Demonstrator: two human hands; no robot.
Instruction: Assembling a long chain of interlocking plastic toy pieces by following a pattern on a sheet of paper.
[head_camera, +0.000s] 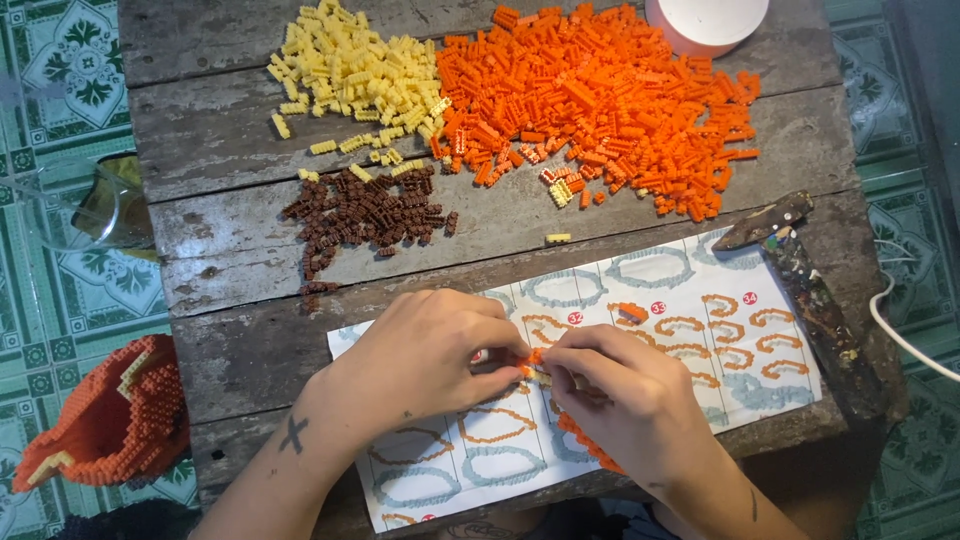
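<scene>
A small orange brick piece (530, 358) is pinched between the fingertips of the left hand (430, 355) and the right hand (625, 390), which are pressed close together over a printed instruction sheet (690, 330). Both grips are narrow and closed on the piece. A curved strip of joined orange bricks (585, 445) is seen under the right hand, lying on the sheet. Another small orange piece (631, 312) rests on the sheet just beyond the hands. Farther up the wooden table (230, 120), a big orange heap (600, 100), a yellow heap (350, 75) and a brown heap (365, 210) are spread. A built orange model (110, 420) sits off the table's left edge. The tiny piece could probably slip from the fingertips if squeezed unevenly, and the strip could be snapped by the right hand's weight.
</scene>
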